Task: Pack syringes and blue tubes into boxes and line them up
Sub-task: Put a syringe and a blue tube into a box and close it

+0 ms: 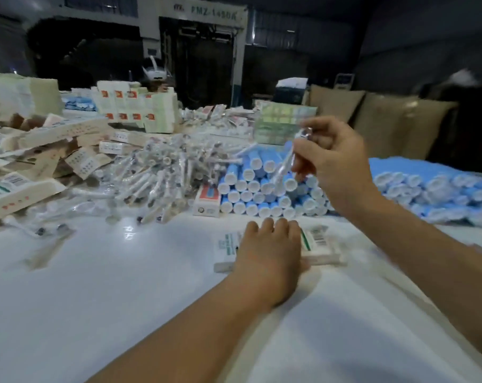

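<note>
The left hand (270, 244) lies palm down on a flat white box (315, 244) on the white table (124, 313), fingers straight and close together, pressing the box flat; its forearm runs in from the lower middle of the view; the right hand (333, 158) is raised above the table with the wrist bent and the forearm coming in from the right edge, its grip narrow, thumb and fingertips pinching a clear wrapped syringe (288, 156) that hangs tilted, upper end at the fingers, lower end in front of the blue tubes (257, 186); those tubes lie stacked with white caps facing the camera, just beyond the box, and more of them spread off to the right; a loose heap of wrapped syringes (157, 175) sits to the left of the tubes, with a small red and white carton (208, 201) between the two piles; flat unfolded boxes (41, 153) are scattered at far left, and stacked cartons (135, 109) stand further back; the box under the left hand looks closed, though blur makes that uncertain
</note>
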The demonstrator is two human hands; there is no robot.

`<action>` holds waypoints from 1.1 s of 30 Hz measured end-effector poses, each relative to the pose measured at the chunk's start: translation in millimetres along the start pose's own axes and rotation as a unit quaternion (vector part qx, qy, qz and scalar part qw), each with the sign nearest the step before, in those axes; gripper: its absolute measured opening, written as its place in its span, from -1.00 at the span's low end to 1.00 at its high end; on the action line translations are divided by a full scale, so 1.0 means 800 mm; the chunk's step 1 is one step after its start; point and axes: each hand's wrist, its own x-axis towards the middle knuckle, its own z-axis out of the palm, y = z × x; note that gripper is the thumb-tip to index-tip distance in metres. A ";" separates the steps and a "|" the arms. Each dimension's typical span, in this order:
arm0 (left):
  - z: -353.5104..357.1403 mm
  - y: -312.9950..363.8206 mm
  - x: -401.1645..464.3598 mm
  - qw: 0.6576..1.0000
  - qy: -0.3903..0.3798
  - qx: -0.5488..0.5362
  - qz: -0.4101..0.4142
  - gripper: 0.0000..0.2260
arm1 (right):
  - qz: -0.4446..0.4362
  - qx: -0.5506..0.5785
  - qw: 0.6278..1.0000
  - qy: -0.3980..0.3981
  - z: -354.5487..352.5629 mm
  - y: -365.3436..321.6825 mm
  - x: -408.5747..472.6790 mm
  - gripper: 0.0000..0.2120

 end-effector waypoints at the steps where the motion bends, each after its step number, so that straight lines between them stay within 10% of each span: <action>1: -0.004 0.000 0.000 1.000 -0.001 -0.004 -0.001 -0.48 | 0.045 0.017 0.997 0.059 -0.029 0.010 -0.014 -0.84; 9: -0.007 -0.003 0.002 0.999 0.015 0.015 -0.048 -0.42 | 0.322 0.192 0.883 0.285 -0.110 0.085 -0.080 -0.85; 23: -0.006 0.021 0.005 0.997 0.043 0.049 -0.039 -0.42 | 0.322 -0.019 0.940 0.114 -0.059 0.087 -0.094 -0.67; 33: -0.003 0.001 0.009 0.993 0.047 0.039 -0.099 -0.38 | 0.225 -0.076 0.962 0.136 -0.072 0.080 -0.109 -0.82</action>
